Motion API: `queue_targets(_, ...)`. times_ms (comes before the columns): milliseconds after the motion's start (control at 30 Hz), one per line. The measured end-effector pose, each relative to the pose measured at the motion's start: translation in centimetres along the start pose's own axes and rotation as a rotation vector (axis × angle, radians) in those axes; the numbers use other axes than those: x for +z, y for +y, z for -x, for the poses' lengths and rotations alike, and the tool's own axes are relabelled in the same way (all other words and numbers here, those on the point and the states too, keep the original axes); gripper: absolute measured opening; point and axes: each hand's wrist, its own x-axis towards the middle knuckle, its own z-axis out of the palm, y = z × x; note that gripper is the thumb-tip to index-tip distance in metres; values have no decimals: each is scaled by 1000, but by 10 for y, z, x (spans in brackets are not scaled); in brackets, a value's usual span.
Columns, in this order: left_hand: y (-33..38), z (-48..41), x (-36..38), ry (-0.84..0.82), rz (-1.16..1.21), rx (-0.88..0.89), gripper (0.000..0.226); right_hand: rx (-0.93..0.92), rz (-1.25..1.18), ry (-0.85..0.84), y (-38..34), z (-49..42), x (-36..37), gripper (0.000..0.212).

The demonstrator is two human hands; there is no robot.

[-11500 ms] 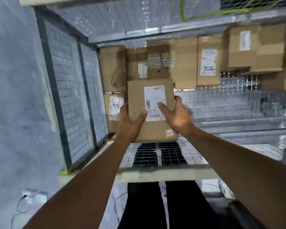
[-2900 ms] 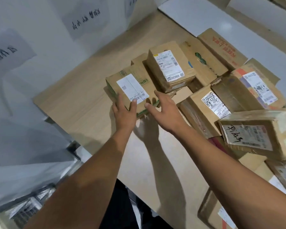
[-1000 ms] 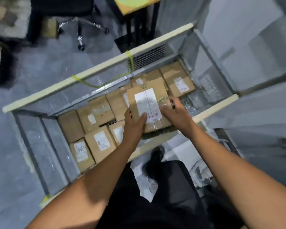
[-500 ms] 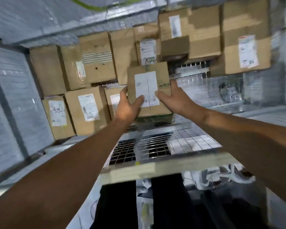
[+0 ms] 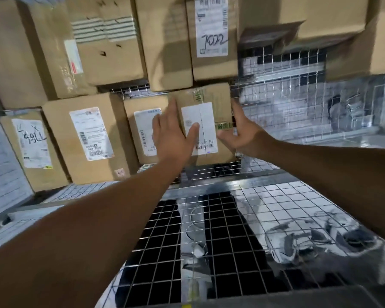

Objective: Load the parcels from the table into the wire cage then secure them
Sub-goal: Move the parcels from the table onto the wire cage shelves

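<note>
Fingers [image 5: 173,114] of left hand [image 5: 171,136] and right hand [image 5: 242,132], gripping the parcel [image 5: 218,96] earlier, are now straight and released around it.

Brown labelled parcel [image 5: 206,127] flat on wire cage [image 5: 298,103] floor; beside others.

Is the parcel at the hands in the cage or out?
In: the parcel lies on the wire cage floor among other boxes, left hand flat on it.

The left hand [image 5: 171,134] covers part of the white label [image 5: 206,121], whose print is blurred; the far boxes [image 5: 167,41] run off the top edge.
</note>
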Motion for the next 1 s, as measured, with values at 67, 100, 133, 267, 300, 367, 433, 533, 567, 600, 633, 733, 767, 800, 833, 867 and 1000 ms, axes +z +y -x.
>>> queue_targets(67, 0, -12, -2, -69, -145, -15, 87, 77, 133, -38, -2, -9, -1, 80)
queue_targets(100, 2, -17, -4, -112, -196, -31, 87, 129, 207, -38, -4, -12, -3, 77)
queue_targets(133, 5, -20, -7, -148, -228, -46, 87, 167, 260, -36, -9, -13, -6, 74)
queue_targets(267, 30, -16, -41, -153, -238, -42, 85, 175, 372, -12, -42, 8, -28, 74)
queue_targets(300, 39, -10, -54, -153, -238, -25, 84, 171, 391, 8, -53, 20, -37, 77)
queue_targets(367, 59, 7, -86, -186, -263, 13, 83, 164, 374, 58, -80, 53, -57, 82)
queue_targets(433, 84, 31, -122, -246, -288, 70, 81, 166, 296, 149, -109, 100, -77, 81)
queue_targets(533, 134, 79, -175, -271, -203, 209, 77, 160, 199, 332, -150, 186, -102, 80)
queue_targets(567, 154, 98, -191, -267, -179, 286, 76, 157, 171, 408, -160, 219, -108, 79)
queue_targets(600, 175, 117, -205, -264, -171, 376, 75, 154, 141, 487, -169, 254, -111, 78)
queue_targets(633, 196, 137, -218, -260, -177, 474, 75, 148, 101, 566, -176, 290, -112, 77)
queue_targets(733, 259, 197, -240, -259, -203, 745, 73, 146, -51, 797, -182, 393, -99, 69)
queue_targets(767, 278, 217, -242, -268, -211, 825, 72, 168, -82, 862, -179, 423, -90, 67)
queue_targets(800, 296, 239, -241, -290, -222, 892, 72, 201, -108, 916, -175, 453, -79, 66)
queue_targets(833, 309, 258, -240, -324, -234, 928, 72, 233, -132, 955, -169, 476, -67, 66)
queue_targets(867, 325, 282, -235, -377, -251, 964, 74, 274, -168, 1013, -160, 504, -54, 66)
queue_targets(1000, 378, 383, -197, -535, -335, 1187, 77, 455, -335, 1252, -115, 606, 4, 67)
